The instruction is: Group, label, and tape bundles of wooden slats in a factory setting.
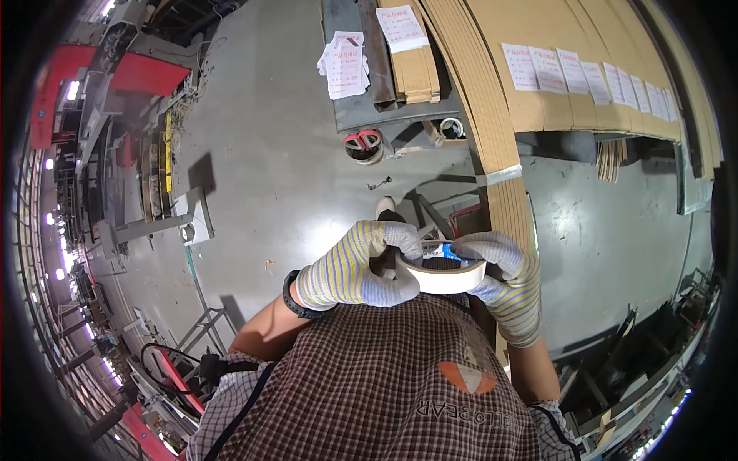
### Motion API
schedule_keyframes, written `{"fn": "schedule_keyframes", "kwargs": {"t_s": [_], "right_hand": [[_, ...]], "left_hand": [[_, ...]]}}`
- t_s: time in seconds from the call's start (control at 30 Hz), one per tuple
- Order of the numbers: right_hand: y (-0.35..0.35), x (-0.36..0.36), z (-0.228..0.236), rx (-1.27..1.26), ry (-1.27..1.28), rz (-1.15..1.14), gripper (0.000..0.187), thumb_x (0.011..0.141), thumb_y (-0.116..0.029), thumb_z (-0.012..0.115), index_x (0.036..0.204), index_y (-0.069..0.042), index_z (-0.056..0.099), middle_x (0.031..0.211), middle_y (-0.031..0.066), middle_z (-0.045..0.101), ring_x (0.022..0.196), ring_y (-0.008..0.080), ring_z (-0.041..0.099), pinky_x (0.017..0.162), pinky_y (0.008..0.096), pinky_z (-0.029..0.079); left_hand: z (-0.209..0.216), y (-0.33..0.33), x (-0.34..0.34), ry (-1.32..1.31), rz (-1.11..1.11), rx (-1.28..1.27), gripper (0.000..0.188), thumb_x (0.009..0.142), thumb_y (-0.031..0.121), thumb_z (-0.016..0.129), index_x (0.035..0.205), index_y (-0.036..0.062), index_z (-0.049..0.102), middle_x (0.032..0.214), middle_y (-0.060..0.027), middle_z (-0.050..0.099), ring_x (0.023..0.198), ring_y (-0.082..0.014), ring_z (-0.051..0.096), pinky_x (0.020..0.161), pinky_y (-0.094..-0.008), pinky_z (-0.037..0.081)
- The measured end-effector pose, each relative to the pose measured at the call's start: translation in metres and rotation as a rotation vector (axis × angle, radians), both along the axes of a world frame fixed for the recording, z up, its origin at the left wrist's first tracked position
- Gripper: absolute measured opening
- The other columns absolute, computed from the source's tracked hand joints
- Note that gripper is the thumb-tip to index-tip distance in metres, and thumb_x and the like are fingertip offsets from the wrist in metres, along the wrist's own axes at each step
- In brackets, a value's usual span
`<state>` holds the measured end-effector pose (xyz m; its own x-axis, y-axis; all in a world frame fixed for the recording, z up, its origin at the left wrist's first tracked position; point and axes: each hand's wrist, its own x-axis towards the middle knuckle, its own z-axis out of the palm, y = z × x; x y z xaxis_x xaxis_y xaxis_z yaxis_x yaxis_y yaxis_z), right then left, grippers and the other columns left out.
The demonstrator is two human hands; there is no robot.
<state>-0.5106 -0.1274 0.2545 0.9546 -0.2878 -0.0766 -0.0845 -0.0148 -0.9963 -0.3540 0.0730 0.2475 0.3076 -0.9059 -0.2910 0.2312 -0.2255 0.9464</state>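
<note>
Both hands [357, 265] [509, 286] on tape roll [442, 282]; red-topped tub [365, 154]

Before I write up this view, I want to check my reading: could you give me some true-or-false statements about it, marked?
1. The left hand and right hand both hold the tape roll. True.
2. The gloves are solid black. False: the gloves are pale with stripes.
3. The left forearm wears a dark band. True.
4. The brown cardboard carries one single paper slip. False: a row of slips lies there.
5. The checked garment bears an orange patch. True.
</note>
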Motion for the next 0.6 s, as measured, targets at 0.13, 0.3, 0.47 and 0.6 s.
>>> {"fn": "schedule_keyframes", "kwargs": {"t_s": [0.13, 0.3, 0.47, 0.6], "right_hand": [[0.002, 0.004, 0.009, -0.241, 0.068, 0.04, 0.04, 0.076, -0.023, 0.08, 0.11, -0.005, 0.071, 0.105, 0.0132, 0.069, 0.097, 0.0299, 0.066, 0.082, 0.0358, 0.052], [0.004, 0.006, 0.01, -0.544, 0.02, 0.019, 0.034, 0.078, -0.02, 0.078, 0.109, -0.008, 0.071, 0.1, 0.0119, 0.068, 0.092, 0.0321, 0.065, 0.077, 0.0396, 0.052], [0.014, 0.009, 0.015, -0.638, 0.018, -0.033, 0.035, 0.078, -0.018, 0.076, 0.109, -0.007, 0.068, 0.097, 0.0129, 0.066, 0.087, 0.0333, 0.063, 0.076, 0.0438, 0.05], [0.033, 0.002, -0.01, -0.663, 0.013, -0.239, 0.046, 0.076, -0.022, 0.079, 0.115, -0.006, 0.063, 0.1, 0.0151, 0.066, 0.087, 0.0334, 0.062, 0.078, 0.0448, 0.049]], "left_hand": [[0.002, 0.0, 0.004, 0.155, 0.071, -0.051, 0.029, 0.073, 0.012, 0.083, 0.096, 0.0046, 0.066, 0.085, 0.0038, 0.062, 0.071, -0.0029, 0.052, 0.063, -0.0199, 0.041], [0.026, -0.007, 0.01, 0.0, 0.067, 0.109, 0.026, 0.076, 0.005, 0.076, 0.1, 0.0059, 0.068, 0.095, -0.0002, 0.069, 0.067, -0.0036, 0.053, 0.061, -0.0199, 0.041], [0.033, -0.018, -0.004, -0.044, 0.213, 0.113, 0.039, 0.08, 0.004, 0.075, 0.118, 0.0056, 0.064, 0.084, 0.0, 0.067, 0.062, -0.0028, 0.052, 0.055, -0.0193, 0.041], [0.016, -0.03, -0.025, 0.082, 0.384, 0.103, 0.045, 0.087, 0.013, 0.076, 0.127, 0.0055, 0.058, 0.078, 0.0032, 0.061, 0.062, -0.0033, 0.054, 0.056, -0.0168, 0.044]]}}
